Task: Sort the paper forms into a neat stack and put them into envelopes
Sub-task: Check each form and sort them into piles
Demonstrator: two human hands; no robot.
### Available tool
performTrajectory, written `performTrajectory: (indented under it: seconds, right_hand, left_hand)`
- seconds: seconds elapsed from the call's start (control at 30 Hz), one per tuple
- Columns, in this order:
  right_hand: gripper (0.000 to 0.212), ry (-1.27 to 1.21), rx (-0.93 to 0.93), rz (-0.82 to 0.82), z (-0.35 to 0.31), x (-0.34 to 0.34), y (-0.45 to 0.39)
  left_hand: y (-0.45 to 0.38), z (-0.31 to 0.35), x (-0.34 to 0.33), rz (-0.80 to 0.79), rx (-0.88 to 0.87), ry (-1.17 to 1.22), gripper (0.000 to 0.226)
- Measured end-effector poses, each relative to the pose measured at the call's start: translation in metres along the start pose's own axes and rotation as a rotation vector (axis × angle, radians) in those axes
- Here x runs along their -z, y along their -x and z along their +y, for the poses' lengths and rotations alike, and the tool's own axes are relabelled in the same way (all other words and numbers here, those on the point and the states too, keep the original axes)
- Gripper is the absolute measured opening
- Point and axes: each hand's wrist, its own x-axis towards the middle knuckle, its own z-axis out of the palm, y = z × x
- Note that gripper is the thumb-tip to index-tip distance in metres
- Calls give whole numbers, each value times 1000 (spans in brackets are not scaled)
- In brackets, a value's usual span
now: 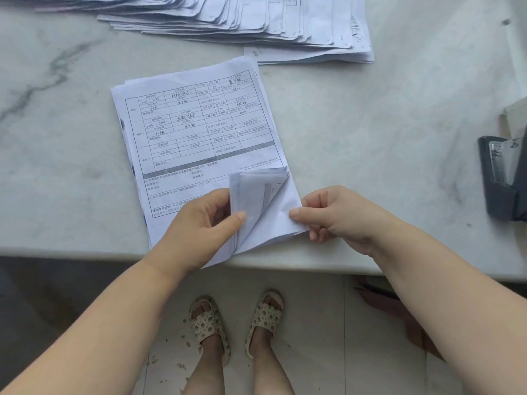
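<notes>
A small stack of printed forms [196, 129] with handwritten entries lies tilted on the white marble table [370, 124], its near corner hanging over the front edge. My left hand [199, 223] rests on the stack's lower part, thumb and fingers holding back the curled-up corners of several top sheets. My right hand [333, 215] pinches the lower right corner of the sheets underneath. A wide, fanned pile of more paper forms [256, 21] spreads along the far side of the table. No envelope is in view.
A dark grey stapler [499, 178] lies at the right edge of the table, beside a pale box corner [516, 115]. Below the table edge are tiled floor, my sandalled feet [236, 323] and scattered scraps.
</notes>
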Motion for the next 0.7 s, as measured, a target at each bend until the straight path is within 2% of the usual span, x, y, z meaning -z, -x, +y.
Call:
performTrajectory:
  seconds: [0.07, 0.2, 0.27, 0.37, 0.5, 0.6, 0.7]
  right_hand:
    - [42, 26, 44, 56, 0, -6, -3]
    - [34, 7, 85, 100, -3, -13, -8]
    - [35, 4, 92, 98, -4, -15, -8]
    - [31, -10, 88, 76, -5, -12, -6]
    - [35, -20, 51, -19, -3, -6, -5]
    - [33, -30, 42, -35, -3, -5, -5]
    - [34, -27, 48, -41, -4, -5, -5]
  left_hand:
    - [1, -2, -1, 12, -35, -46, 32]
    - [6, -4, -10, 80, -87, -321, 41]
    - [7, -5, -16, 119, -147, -411, 32]
    - [5, -6, -17, 179, -171, -411, 15]
    - [3, -7, -13, 181, -105, -297, 11]
    - [2, -9, -11, 176, -89, -238, 29]
    - [2, -9, -11, 166, -91, -233, 33]
